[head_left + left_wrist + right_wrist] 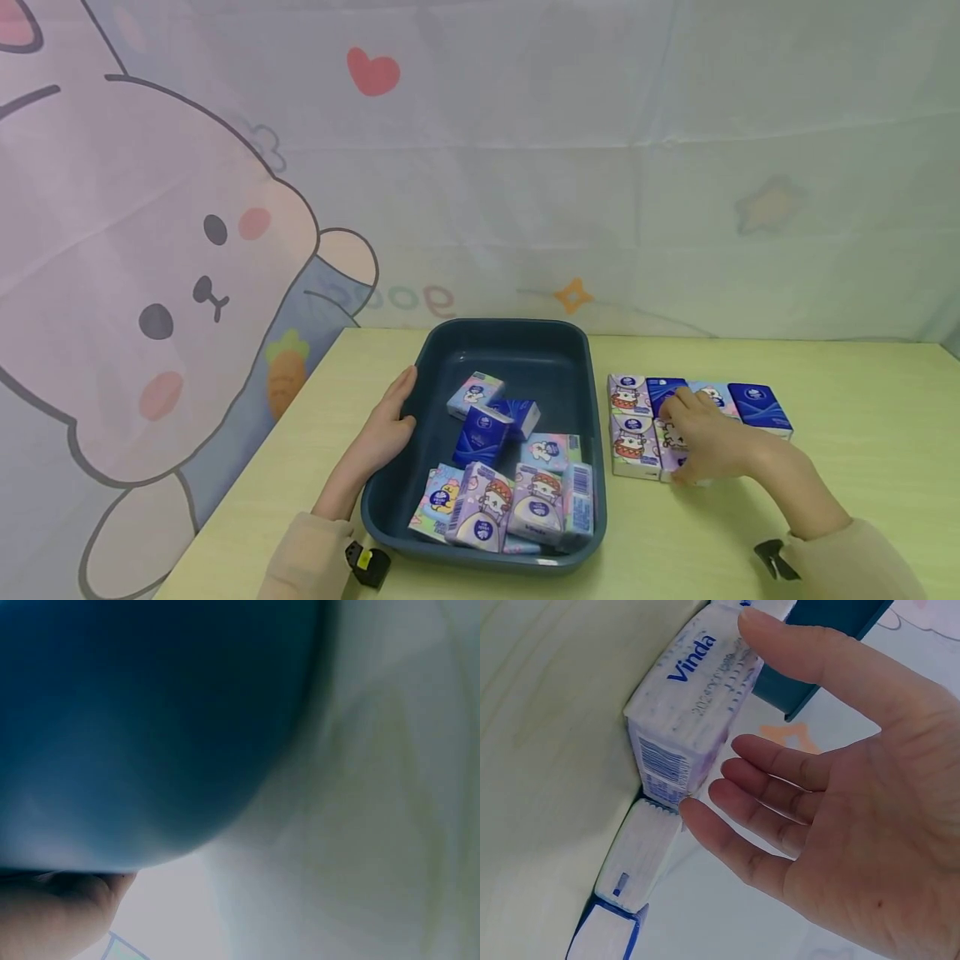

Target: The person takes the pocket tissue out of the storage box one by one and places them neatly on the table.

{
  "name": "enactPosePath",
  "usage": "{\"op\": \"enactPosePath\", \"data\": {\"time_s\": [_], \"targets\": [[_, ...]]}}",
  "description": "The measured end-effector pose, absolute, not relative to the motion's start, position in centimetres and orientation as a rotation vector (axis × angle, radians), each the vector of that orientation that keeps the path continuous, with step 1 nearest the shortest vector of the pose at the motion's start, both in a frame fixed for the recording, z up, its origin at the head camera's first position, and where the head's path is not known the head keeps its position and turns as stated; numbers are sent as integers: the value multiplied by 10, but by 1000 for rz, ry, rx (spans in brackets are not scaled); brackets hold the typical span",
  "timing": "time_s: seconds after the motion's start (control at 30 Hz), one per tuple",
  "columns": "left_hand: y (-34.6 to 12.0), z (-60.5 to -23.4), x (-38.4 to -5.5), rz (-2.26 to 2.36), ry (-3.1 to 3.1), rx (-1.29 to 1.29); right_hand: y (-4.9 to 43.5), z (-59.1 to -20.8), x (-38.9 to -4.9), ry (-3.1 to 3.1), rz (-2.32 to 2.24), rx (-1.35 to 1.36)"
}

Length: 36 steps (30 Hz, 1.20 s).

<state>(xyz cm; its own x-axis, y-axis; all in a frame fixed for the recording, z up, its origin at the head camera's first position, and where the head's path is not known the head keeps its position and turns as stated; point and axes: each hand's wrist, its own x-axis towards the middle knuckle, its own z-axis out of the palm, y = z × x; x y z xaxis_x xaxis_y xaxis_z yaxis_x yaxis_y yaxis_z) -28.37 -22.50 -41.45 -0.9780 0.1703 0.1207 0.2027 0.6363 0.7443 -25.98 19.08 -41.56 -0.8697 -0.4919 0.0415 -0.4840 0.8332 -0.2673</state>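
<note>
My left hand rests along the outer left wall of a dark teal plastic tub, fingers extended and thumb near the rim. In the left wrist view the tub's curved wall fills much of the picture. Over tissue packs on the table right of the tub, my right hand has its thumb at a purple Vinda tissue pack in the front row. Its loosely bent fingers reach over that pack, toward a blue tissue pack behind, partly hidden.
Inside the tub lie several tissue packs in a jumble, among them a dark blue pack and a purple pack. Two purple packs stand at the row's left end, a blue pack at its right. A printed cloth hangs behind the table.
</note>
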Motion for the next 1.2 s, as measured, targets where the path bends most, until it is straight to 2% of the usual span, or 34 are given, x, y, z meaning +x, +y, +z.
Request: {"op": "enactPosePath", "data": {"time_s": [0.97,1.2], "targets": [[-224,-416,-284,-1291,-2805,-298,183,-395,-245,3015,-370,-750],[-225,-417,-284,-1280,-2810,-308,175,-385,-240,3049,-391,-810]]}}
